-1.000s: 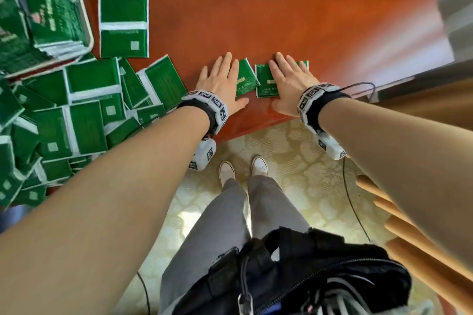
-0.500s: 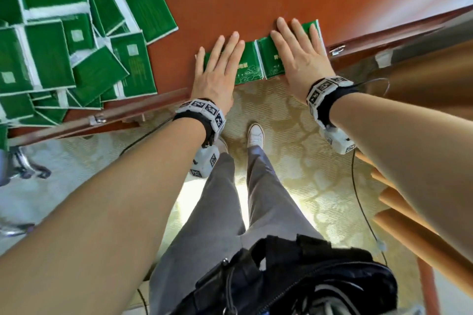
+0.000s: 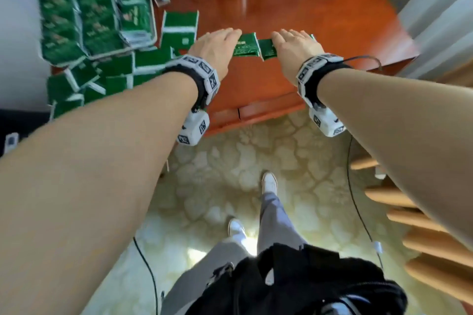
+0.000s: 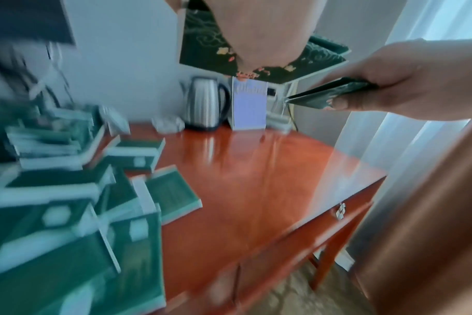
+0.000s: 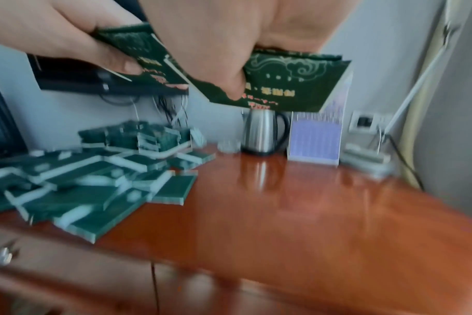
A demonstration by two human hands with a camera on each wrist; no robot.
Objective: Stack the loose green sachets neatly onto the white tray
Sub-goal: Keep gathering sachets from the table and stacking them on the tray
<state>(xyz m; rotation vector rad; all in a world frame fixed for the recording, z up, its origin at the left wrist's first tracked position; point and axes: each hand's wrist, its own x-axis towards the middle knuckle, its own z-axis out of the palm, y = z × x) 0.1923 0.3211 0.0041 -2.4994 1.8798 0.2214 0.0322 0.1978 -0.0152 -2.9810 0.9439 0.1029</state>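
A: From the head view, both hands are up over the tabletop [image 3: 320, 7]. The left hand [image 3: 215, 46] has a green sachet [image 3: 245, 45] by its left end, and the right hand [image 3: 294, 46] has a second sachet [image 3: 267, 48] beside it.

B: And the target? The white tray [image 3: 153, 33] sits far left, already packed with sachets, with the loose pile [image 3: 102, 77] just near of it.

A: On to the left wrist view. It's blurry, but the right hand [image 4: 407, 78] shows clearly, thumb under and fingers over, its grip pinched on a thin sachet stack [image 4: 334, 93].

B: A pinch like that is best kept flat, I'd say, or the stack will fan out.

A: Right wrist view now. The left hand [image 5: 68, 32] pinches its sachet [image 5: 146, 57] between thumb and fingers, and the right-hand sachet [image 5: 288, 83] hangs with edges slightly splayed.

B: My advice is to square both sets together edge to edge, carry them left and far over the pile, then lower them level onto the tray's stacks. The kettle [image 5: 262, 132] stands well clear.
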